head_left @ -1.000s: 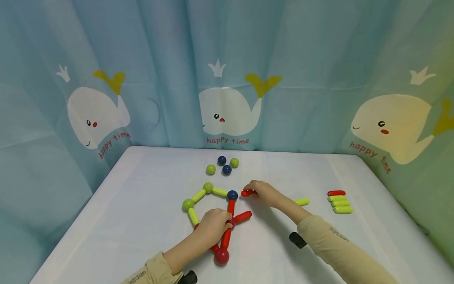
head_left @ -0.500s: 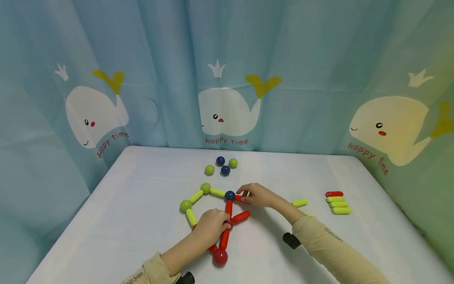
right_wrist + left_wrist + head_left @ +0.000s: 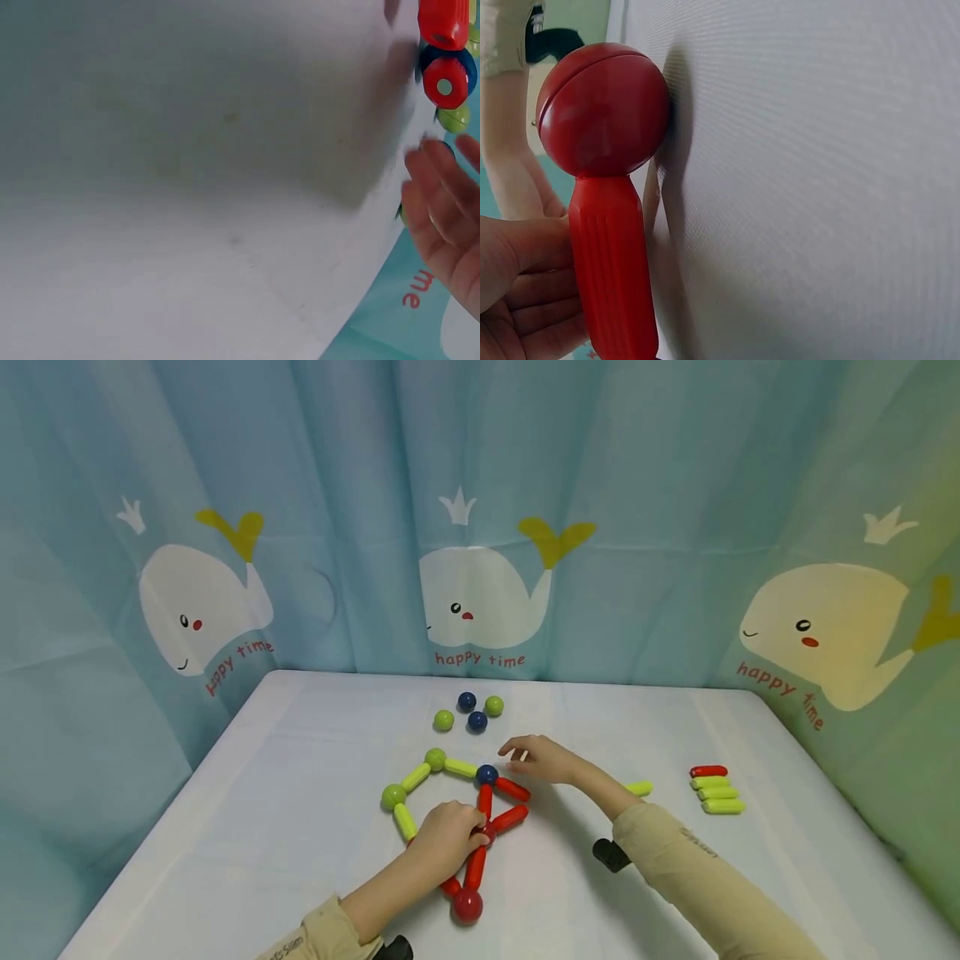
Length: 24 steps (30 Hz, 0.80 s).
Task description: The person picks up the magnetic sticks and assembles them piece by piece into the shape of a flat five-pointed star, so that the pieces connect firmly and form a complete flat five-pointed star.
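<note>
tan sleeves (image 3: 697, 877) cross the near side of the white desk (image 3: 300, 827). near red ball (image 3: 467, 906) is closest, left of mid-desk, two rods off it: one goes under the left hand (image 3: 448, 835), the other, lower red rod (image 3: 476, 868), runs to the mid red ball (image 3: 491, 832). left hand: fingers curled, mid red ball in its grip. side red rod (image 3: 512, 818) sticks out from that ball toward the right edge, end free. link red rod (image 3: 485, 800) joins it to the blue ball (image 3: 487, 775). top red rod (image 3: 513, 789) is on the blue ball, free end near the side red rod's, gap between. green balls (image 3: 393, 797) and green rods (image 3: 416, 777) run round the left side. right hand (image 3: 542, 758): just beyond the top red rod, fingers spread, slightly bent, holding nothing. loose rods (image 3: 717, 793), one red, three green, by the right edge. loose balls (image 3: 477, 722), two blue, two green, near the far edge. whale curtain (image 3: 360, 568) behind.
</note>
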Available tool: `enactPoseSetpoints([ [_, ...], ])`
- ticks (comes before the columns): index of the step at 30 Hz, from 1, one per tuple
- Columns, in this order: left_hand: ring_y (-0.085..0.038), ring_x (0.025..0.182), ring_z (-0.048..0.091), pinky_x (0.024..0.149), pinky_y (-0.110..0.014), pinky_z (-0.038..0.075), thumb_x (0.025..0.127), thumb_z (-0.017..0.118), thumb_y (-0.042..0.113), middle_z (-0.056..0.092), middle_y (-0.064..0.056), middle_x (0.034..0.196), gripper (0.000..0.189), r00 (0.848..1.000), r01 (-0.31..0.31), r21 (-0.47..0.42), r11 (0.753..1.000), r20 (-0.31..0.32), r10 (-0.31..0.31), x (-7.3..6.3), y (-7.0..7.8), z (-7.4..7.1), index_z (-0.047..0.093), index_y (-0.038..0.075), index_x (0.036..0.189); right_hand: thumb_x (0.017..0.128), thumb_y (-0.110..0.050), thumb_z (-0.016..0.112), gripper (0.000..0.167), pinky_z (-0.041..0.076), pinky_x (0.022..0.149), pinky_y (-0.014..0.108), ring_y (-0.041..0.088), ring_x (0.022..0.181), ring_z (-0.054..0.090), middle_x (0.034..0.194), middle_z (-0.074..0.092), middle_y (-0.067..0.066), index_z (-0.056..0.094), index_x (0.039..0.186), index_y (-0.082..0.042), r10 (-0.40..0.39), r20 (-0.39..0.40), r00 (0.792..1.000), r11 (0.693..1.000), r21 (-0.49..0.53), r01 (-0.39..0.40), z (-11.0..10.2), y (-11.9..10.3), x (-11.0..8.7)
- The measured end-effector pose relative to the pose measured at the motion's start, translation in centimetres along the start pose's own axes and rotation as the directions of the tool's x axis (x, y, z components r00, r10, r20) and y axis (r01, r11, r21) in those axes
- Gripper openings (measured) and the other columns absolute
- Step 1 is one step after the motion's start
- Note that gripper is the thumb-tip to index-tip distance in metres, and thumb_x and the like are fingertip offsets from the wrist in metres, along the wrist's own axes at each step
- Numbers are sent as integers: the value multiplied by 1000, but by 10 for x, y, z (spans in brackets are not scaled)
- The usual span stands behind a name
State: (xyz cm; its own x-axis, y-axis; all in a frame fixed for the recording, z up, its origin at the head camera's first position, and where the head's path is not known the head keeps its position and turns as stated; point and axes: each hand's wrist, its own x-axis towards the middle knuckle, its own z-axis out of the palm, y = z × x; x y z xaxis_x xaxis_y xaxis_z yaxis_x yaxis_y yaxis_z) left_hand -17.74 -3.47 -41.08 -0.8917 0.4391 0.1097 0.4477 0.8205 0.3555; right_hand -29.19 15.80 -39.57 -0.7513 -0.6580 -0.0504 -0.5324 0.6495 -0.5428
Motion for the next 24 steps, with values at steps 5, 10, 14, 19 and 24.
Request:
enactPoseSetpoints([
  [5, -8, 57, 48, 56, -20, 39, 76, 77, 19, 61, 4, 62, 12, 998, -45, 20, 999, -37, 46, -1, -1, 1, 69, 12, 72, 90, -4, 59, 30, 51, 87, 40, 33, 97, 62, 116, 60, 23, 57, 118, 7, -23, -116, 993, 995, -101, 11, 2, -4, 22],
  [10, -8, 56, 48, 56, -20, 40, 76, 76, 19, 61, 4, 62, 12, 998, -48, 26, 999, -38, 49, -1, -1, 1, 68, 13, 71, 88, 0, 58, 48, 39, 103, 47, 40, 128, 44, 144, 38, 25, 45, 134, 6, -20, -74, 997, 979, -204, 4, 4, -6, 41],
  [14, -7, 56, 47, 56, -19, 39, 77, 76, 20, 62, 5, 62, 11, 999, -43, 16, 999, -30, 43, 0, 0, 1, 69, 13, 72, 88, 4, 54, 54, 39, 103, 49, 40, 130, 41, 149, 32, 21, 40, 140, 0, 33, -19, 999, 965, -260, -36, 6, -8, 48],
  [19, -7, 56, 45, 56, -19, 38, 77, 76, 20, 61, 5, 62, 12, 998, -48, 20, 999, -25, 49, 0, 0, 0, 68, 12, 71, 88, 3, 57, 43, 46, 93, 50, 40, 112, 52, 135, 47, 20, 55, 130, -5, 29, -133, 991, 942, -329, -72, 8, -8, 49],
  [24, -7, 55, 45, 55, -19, 38, 77, 76, 20, 60, 5, 61, 12, 999, -34, 22, 999, -25, 35, 0, -1, 0, 68, 12, 71, 85, 7, 60, 31, 46, 96, 44, 34, 108, 58, 120, 59, 19, 64, 115, -1, 68, -131, 989, 947, -304, -105, 9, -1, 47],
])
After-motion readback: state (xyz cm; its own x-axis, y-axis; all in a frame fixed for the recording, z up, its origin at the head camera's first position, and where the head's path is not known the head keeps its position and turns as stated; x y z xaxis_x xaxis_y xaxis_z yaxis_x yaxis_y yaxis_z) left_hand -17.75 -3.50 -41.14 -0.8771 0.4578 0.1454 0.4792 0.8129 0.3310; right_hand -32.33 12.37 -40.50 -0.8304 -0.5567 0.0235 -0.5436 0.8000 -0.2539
